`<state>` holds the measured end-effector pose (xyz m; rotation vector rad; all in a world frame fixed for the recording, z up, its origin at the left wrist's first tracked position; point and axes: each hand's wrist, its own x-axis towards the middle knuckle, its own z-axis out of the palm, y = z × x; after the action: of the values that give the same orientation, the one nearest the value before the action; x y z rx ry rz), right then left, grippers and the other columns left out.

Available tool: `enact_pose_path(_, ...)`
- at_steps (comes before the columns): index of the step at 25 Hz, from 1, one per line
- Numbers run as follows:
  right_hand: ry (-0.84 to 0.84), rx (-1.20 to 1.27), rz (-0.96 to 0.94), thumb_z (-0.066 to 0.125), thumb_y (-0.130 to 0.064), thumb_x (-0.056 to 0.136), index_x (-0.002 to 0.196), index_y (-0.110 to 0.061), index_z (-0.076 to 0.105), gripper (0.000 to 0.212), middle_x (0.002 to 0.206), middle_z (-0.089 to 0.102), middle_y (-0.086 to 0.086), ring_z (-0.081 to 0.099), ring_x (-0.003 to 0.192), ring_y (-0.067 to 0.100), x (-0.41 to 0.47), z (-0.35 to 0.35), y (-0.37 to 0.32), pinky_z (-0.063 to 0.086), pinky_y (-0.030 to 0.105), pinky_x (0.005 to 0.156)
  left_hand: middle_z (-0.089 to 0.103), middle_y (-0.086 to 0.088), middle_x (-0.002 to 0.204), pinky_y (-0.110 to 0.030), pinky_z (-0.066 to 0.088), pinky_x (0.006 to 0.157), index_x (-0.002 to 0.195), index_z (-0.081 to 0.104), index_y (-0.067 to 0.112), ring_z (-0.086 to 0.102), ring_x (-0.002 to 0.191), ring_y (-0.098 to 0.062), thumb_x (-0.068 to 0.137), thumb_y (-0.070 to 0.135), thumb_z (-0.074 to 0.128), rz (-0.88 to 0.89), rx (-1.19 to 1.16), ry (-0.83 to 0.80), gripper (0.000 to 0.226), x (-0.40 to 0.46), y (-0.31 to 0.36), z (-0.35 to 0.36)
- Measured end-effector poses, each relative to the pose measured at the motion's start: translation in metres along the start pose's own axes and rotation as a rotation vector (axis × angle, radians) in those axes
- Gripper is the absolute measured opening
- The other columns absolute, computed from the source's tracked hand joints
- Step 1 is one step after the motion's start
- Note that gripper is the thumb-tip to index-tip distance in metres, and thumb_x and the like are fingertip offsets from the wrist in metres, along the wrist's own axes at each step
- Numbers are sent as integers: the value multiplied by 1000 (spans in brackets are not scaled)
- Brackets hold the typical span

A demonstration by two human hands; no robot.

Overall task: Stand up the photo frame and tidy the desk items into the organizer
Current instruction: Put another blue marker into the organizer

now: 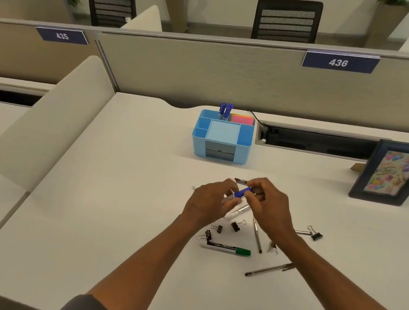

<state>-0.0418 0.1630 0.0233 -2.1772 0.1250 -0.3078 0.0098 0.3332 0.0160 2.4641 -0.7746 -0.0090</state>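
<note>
A dark photo frame (395, 173) stands upright at the right of the desk. The blue organizer (223, 137) sits at the back centre, with two blue markers (225, 110) and coloured sticky notes (242, 119) in it. My left hand (208, 202) and my right hand (269, 206) meet above the desk, both gripping a small bundle of markers (242, 192), one with a blue cap. Below them lie a green-capped marker (228, 248), two dark pens (257, 237) (270, 269) and several black binder clips (235, 226).
A beige partition (209, 74) with the label 436 closes off the back of the desk. An open cable tray (315, 143) runs behind the frame. A rounded white divider (44, 127) rises on the left.
</note>
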Motion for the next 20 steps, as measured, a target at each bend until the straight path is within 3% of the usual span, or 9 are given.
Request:
enact_pose_path(3,43,4,-22,66,-13,88,102,-19,62,15,85,65,-8,62,75,-1,40,-2,-17,46,3,67,71,6,96,-26,52,68,112,60,24,63,77,-10,92,43,59,-35,-30,53,27,29,-4,-15)
enact_pose_path(7,120,3,-81,66,-14,88,102,-14,64,14,86,65,-7,64,76,4,100,-10,-41,50,9,67,68,4,94,-30,50,66,109,62,23,61,80,-15,94,37,56,-132,0,109,21,64,-22,-29)
enact_pose_path(10,212,-12,-142,65,-13,87,98,-12,64,11,82,67,-4,65,74,9,140,-17,-52,54,16,67,66,-2,114,-35,53,82,124,55,23,62,101,-22,98,32,48,-283,57,48,28,76,-40,-26)
enact_pose_path(13,245,-57,-184,64,-14,88,98,-11,63,10,83,66,-3,65,74,12,175,-16,-54,55,21,68,43,-2,147,-34,45,99,144,35,19,47,129,-20,99,27,50,-317,102,-43,49,82,-55,-20)
enact_pose_path(16,246,-113,-226,64,-17,88,96,-13,63,9,84,67,-1,63,73,12,210,-8,-53,56,28,67,20,-2,159,-36,27,114,151,20,18,22,145,-21,98,28,52,-265,215,-94,63,96,-68,-18)
enact_pose_path(20,232,-152,-254,63,-18,87,95,-15,62,9,84,67,-4,62,73,10,256,11,-52,55,29,69,25,-6,158,-36,16,118,150,24,17,20,146,-23,97,23,54,-189,314,43,61,108,-79,-7)
